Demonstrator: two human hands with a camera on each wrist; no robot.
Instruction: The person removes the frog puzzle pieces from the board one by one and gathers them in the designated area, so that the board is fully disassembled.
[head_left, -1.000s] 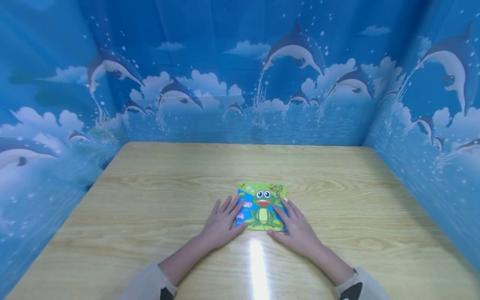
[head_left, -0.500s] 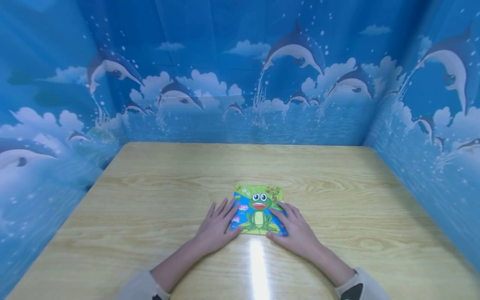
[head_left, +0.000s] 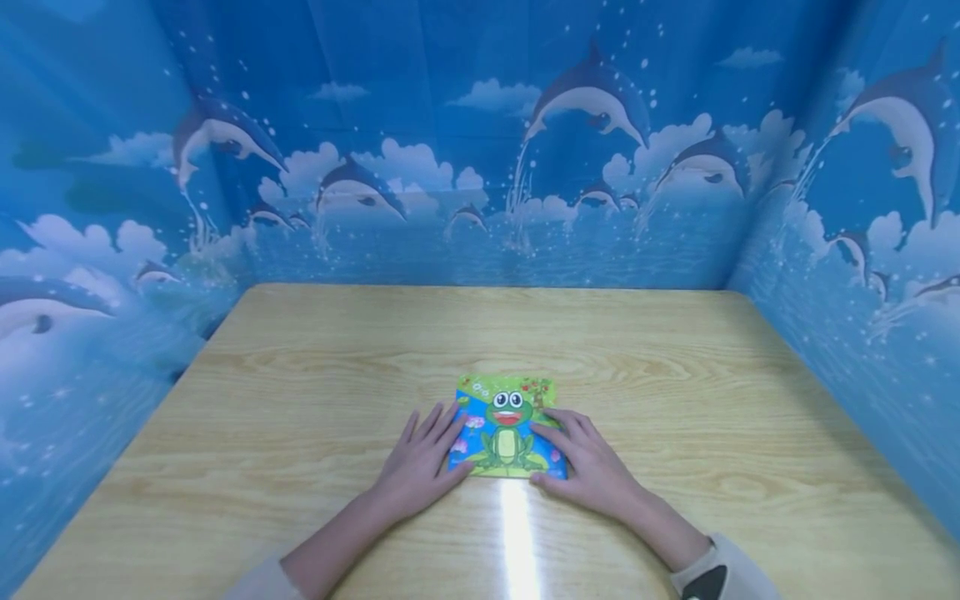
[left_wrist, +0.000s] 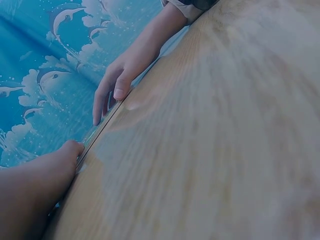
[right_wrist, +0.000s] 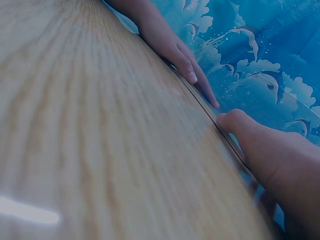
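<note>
A flat, rounded-corner board (head_left: 507,448) printed with a green frog on blue and lime lies on the table in the head view. Spread, straight fingers of my left hand (head_left: 420,463) rest over its left edge, the thumb at the near-left corner. My right hand (head_left: 592,468) touches the right side with fingers slightly bent, its thumb at the front edge. In the left wrist view, the board is a thin strip between my left hand (left_wrist: 37,182) and my right hand (left_wrist: 131,65). Fingers partly cover both side edges.
The wood-grain table (head_left: 337,358) extends around the board on all sides. Blue curtains (head_left: 465,125) with dolphins and clouds stand behind the table and along its left and right. A bright light reflection (head_left: 517,542) shows on the tabletop in front of the board.
The frog board has slid left and slightly nearer along the table. My left hand has moved left and nearer with it; the right hand has shifted only slightly, staying at the board's right edge.
</note>
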